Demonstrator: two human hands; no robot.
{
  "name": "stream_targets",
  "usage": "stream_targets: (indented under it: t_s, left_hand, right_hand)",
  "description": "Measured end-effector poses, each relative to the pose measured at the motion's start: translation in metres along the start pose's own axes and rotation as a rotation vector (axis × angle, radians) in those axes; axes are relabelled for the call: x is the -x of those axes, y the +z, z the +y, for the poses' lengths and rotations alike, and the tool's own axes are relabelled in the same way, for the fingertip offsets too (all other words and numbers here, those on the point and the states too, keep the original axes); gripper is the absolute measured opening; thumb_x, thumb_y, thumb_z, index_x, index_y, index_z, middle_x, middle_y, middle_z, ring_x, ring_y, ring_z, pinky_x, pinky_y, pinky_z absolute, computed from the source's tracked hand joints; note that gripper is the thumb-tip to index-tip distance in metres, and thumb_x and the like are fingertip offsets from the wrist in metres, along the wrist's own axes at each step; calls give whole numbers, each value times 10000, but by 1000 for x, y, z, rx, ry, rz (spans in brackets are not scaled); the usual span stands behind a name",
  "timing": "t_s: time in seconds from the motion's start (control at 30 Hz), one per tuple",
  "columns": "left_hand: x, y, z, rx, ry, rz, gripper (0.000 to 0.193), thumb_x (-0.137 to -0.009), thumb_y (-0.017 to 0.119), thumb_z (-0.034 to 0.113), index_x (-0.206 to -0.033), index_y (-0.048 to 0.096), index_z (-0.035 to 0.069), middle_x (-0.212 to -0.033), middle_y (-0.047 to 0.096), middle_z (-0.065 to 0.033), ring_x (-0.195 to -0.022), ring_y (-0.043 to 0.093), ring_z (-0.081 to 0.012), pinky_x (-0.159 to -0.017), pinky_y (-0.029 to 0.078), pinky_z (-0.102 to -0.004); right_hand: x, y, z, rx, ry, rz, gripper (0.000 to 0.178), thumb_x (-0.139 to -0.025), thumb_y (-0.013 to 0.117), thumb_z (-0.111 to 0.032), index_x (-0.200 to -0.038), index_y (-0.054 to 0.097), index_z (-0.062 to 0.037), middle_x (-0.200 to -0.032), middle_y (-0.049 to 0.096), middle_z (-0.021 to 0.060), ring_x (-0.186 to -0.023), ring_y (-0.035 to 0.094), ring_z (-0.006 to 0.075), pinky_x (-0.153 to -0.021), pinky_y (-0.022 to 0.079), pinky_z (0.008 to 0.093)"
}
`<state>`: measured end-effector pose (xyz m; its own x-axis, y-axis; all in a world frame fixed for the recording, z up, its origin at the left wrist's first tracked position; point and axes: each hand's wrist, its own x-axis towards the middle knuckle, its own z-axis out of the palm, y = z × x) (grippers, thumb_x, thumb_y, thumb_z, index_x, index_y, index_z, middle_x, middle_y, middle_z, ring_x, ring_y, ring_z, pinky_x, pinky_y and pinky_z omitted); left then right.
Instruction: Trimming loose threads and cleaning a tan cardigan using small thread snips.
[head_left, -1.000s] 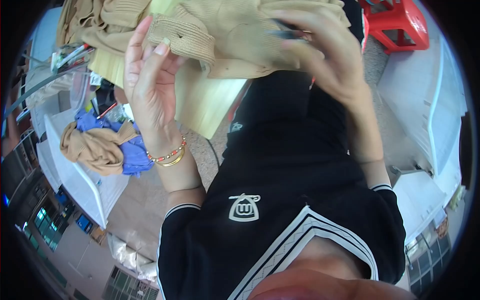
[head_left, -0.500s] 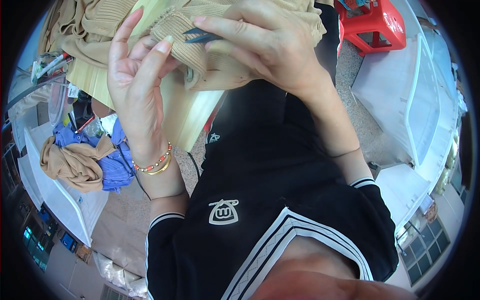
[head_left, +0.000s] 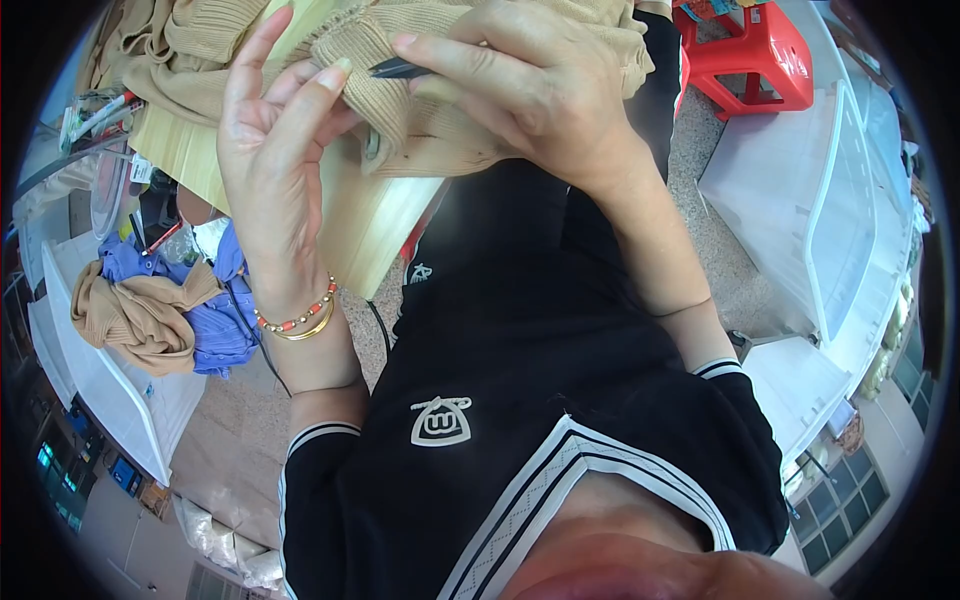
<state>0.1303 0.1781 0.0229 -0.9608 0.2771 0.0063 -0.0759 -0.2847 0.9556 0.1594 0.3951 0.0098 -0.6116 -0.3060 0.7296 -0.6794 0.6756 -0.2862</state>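
A tan ribbed knit garment lies over the wooden tabletop edge and toward my lap. My left hand pinches its folded ribbed edge between thumb and forefinger, the other fingers raised. In my right hand is a pair of dark thread snips, held between thumb and fingers. The blades lie together, and their tips point left at the ribbing, close to my left thumb. My right palm hides the rest of the snips.
More tan knitwear is heaped at the far left of the wooden table. Left below it, blue and tan garments hang by a white bin. A red plastic stool and white bins stand at right.
The blades of the snips, spread apart before, have come together. Both hands keep their hold in nearly the same place, and the whole view has shifted slightly.
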Motion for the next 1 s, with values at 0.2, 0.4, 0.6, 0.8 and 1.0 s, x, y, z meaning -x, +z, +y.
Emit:
stream_targets:
  t_s: [0.2, 0.4, 0.6, 0.8, 1.0]
  left_hand:
    - [2, 3, -1, 27, 22, -33, 616, -908, 592, -8, -1453, 306, -47, -1030, 678, -88, -925, 661, -129, -790, 554, -273]
    - [3, 0, 0, -9, -42, 116, 598, -908, 601, 15, -1442, 338, -43, -979, 677, -58, -875, 652, -111, -768, 541, -259]
    - [-3, -66, 5, 61, 26, 265, 553, -887, 632, -15, -1385, 391, -23, -929, 661, -70, -876, 660, -143, -804, 552, -298]
    - [30, -104, -35, -508, 139, 536, 586, -866, 679, 5, -1370, 384, -43, -1211, 568, -167, -996, 634, -181, -871, 519, -317]
    - [62, -99, -39, -748, 118, 463, 378, -879, 688, 43, -1216, 532, -28, -1099, 572, -98, -864, 578, -106, -745, 466, -220]
  right_hand:
    - [-8, 14, 27, 167, -278, 131, 333, -721, 725, -163, -1051, 709, -125, -828, 582, 25, -706, 604, 223, -568, 490, 328]
    - [-6, 15, 16, 343, -393, 2, 341, -723, 715, -110, -1059, 691, -59, -813, 580, 66, -681, 597, 238, -565, 476, 334]
    - [-3, 25, 15, -217, -44, 181, 241, -782, 734, -73, -1020, 705, -47, -796, 560, 69, -691, 586, 229, -584, 465, 325]
    - [16, 1, 2, -180, 214, -58, 294, -809, 740, -84, -1095, 695, -32, -762, 523, 65, -643, 528, 192, -570, 430, 302]
    - [20, 3, 5, -181, 172, -36, 346, -793, 750, -65, -1132, 681, -35, -788, 548, 65, -668, 538, 185, -577, 432, 291]
